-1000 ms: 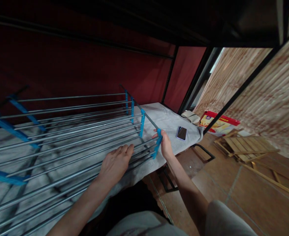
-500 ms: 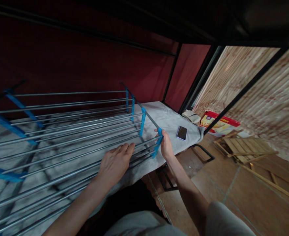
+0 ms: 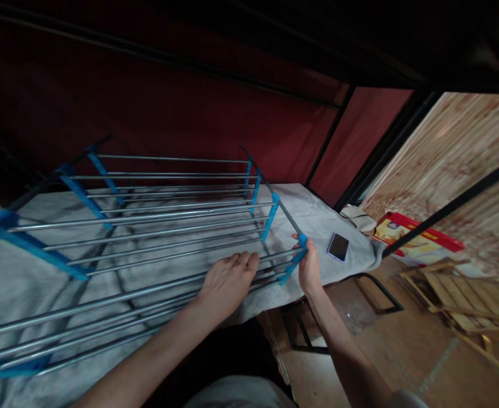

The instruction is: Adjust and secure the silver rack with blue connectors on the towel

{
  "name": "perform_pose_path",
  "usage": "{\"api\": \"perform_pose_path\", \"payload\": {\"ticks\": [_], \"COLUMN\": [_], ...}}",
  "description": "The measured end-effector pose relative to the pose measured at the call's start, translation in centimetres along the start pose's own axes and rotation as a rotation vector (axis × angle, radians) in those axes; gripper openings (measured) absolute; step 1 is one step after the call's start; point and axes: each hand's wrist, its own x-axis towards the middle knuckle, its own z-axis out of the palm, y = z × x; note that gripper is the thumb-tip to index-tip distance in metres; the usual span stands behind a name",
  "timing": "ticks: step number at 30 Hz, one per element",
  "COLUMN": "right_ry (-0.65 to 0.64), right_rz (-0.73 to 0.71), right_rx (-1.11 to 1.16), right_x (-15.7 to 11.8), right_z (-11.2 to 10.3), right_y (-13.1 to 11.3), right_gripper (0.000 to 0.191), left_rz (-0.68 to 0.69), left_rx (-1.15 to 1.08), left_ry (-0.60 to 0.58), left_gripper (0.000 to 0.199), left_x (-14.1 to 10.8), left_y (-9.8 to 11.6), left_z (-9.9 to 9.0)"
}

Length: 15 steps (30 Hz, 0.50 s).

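Note:
A shoe rack of grey metal tubes with blue plastic connectors lies on its side on the grey bed sheet. My left hand is over the nearest tubes, close to their right end; its fingers are together and bent over them, the thumb hidden. At the near right corner, my right hand grips the end blue connector, where a dark side tube ends. Further blue connectors join the tubes on the left side. The lower left one is partly cut off by the frame.
A phone lies on the sheet to the right. Beyond it are a pale cloth item and a red and yellow box. A folded wooden chair rests on the floor. Dark metal bed posts and beams frame the space overhead.
My view has swung left, so the rack and both hands appear further right and more of the rack's left end shows. Both hands stay at the same places on the rack.

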Motion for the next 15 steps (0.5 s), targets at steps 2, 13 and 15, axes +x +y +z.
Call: {"api": "perform_pose_path", "payload": {"ticks": [2, 13, 15], "right_ry": [0.003, 0.188, 0.286], "right_rz": [-0.022, -0.271, -0.390], "right_rx": [-0.007, -0.037, -0.214], "right_x": [-0.1, -1.3, -4.5], "right_z": [-0.1, -1.8, -2.7], "right_y": [0.1, -1.1, -1.0], "right_gripper": [0.050, 0.041, 0.038], "left_rz": [-0.003, 0.274, 0.190], "left_rx": [-0.010, -0.006, -0.104], "left_ry": [-0.005, 0.342, 0.354], "left_gripper": [0.032, 0.034, 0.029], "left_x": [0.1, -8.5, -13.6], "left_y": [0.3, 1.7, 1.3], "left_z": [-0.1, -1.1, 0.7]}}
